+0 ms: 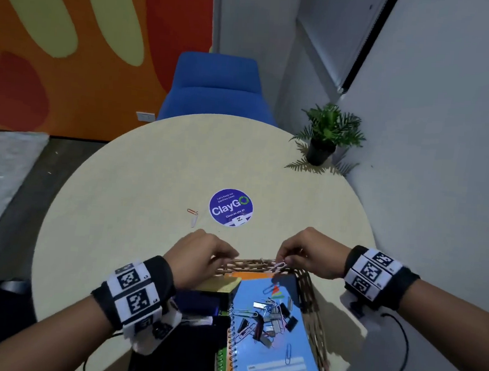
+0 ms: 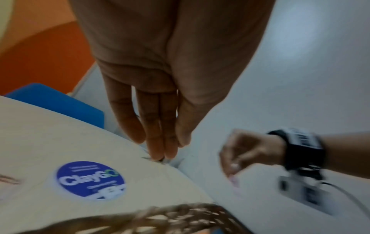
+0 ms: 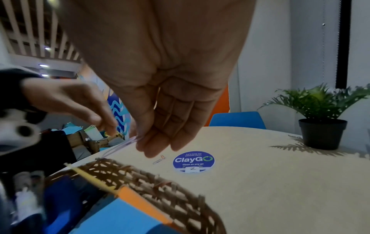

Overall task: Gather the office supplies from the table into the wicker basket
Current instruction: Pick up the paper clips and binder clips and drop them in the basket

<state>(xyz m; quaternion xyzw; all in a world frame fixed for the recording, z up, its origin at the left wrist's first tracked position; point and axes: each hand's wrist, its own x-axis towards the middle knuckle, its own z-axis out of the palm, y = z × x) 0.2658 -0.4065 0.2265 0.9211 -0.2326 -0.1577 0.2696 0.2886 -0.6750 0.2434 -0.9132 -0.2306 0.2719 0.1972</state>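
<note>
The wicker basket (image 1: 249, 265) stands at the near edge of the round table (image 1: 152, 164). In it lie a blue spiral notebook (image 1: 272, 346) with a pile of paper clips and binder clips (image 1: 268, 317) on top, yellow sticky notes (image 1: 222, 283) and dark items. My right hand (image 1: 286, 259) pinches pink paper clips (image 1: 278, 265) just over the basket's far rim; they hang as a thin strand (image 3: 120, 147) in the right wrist view. My left hand (image 1: 226, 256) hovers at the same rim with straight fingers (image 2: 160, 148), nothing visible in them. Two loose paper clips (image 1: 192, 215) lie on the table beyond.
A round ClayGo sticker (image 1: 231, 207) marks the table's middle. A potted plant (image 1: 325, 136) stands at the far right by the wall, and a blue chair (image 1: 215, 84) sits behind the table. The table's left edge drops to dark floor.
</note>
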